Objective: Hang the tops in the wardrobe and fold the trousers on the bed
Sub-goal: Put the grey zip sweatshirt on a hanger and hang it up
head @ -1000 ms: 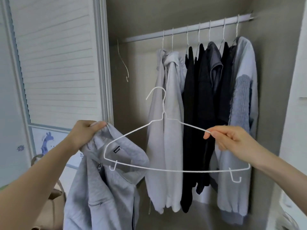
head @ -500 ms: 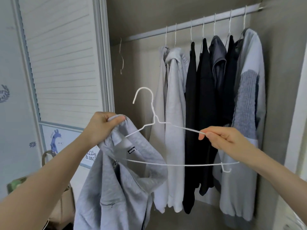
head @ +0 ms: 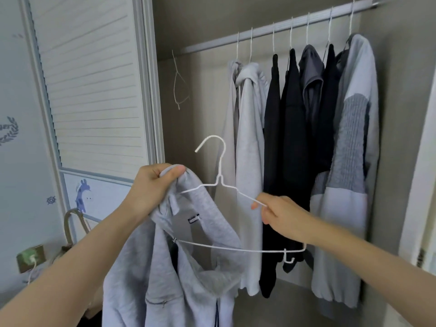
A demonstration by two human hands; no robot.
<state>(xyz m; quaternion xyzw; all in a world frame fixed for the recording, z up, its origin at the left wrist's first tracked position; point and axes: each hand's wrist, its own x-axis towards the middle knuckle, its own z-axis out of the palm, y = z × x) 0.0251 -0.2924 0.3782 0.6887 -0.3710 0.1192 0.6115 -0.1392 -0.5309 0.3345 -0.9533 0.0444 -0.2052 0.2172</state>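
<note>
In front of the open wardrobe, the person's left hand (head: 151,187) grips the collar of a light grey zip-up fleece top (head: 179,274), fingers and thumb curled round the bunched fabric, while the rest of the top hangs down below it. The right hand (head: 280,215) pinches the sloping right shoulder of a thin white wire hanger (head: 226,185), whose left end sits tucked inside the top's neck opening and whose hook points up and left. Behind them, pale grey and black tops (head: 292,142) hang close together on white hangers from the silver wardrobe rail (head: 266,28), toward its right end.
</note>
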